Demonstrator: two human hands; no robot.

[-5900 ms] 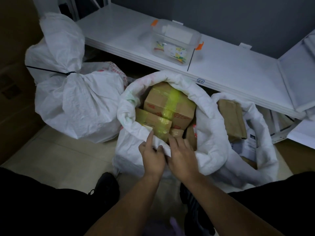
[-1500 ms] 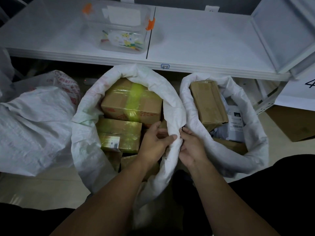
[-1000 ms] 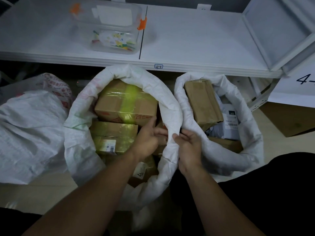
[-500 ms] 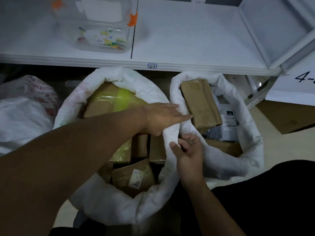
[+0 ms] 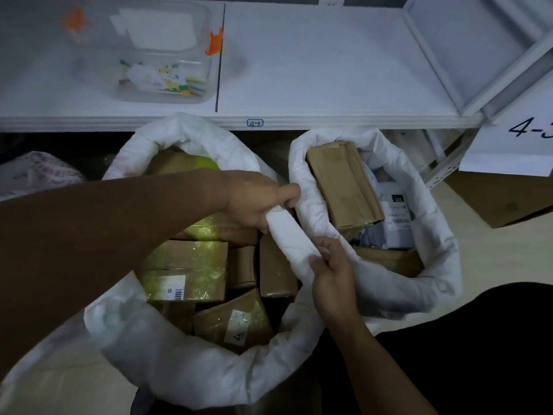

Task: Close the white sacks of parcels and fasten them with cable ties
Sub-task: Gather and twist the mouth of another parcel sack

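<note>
While both hands work the same stretch of cloth, the near sack [image 5: 185, 369] stands open on the floor below the white shelf [image 5: 314, 70], its rim rolled down into a thick collar. The left hand [image 5: 257, 202] reaches across the mouth and curls round the rolled rim on the right side, thumb under, fingers over. The right hand [image 5: 332, 274] pinches that same roll closer to the body, with the thumb on top and the fingertips tucked beneath.

Inside are brown parcels [image 5: 188, 268], several wrapped in yellow-green tape, two with white labels showing.

A second sack [image 5: 419, 295] stands just to the right with its rim touching the first, also open and rolled, holding a long brown parcel [image 5: 344, 184] and a grey mailer [image 5: 395, 214].

On the shelf a clear plastic box [image 5: 155, 55] with orange latches holds small coloured items, too blurred to name. A thin black strip [image 5: 219, 61] runs beside it — cable tie or panel seam, cannot tell.

The shelf edge carries a small handwritten tag [image 5: 255, 123]. At the right a paper sign [image 5: 514, 145] starting "4-" hangs over a cardboard box [image 5: 502, 202]. At far left is part of another white sack [image 5: 39, 172] — whether it is tied cannot be made out.
</note>
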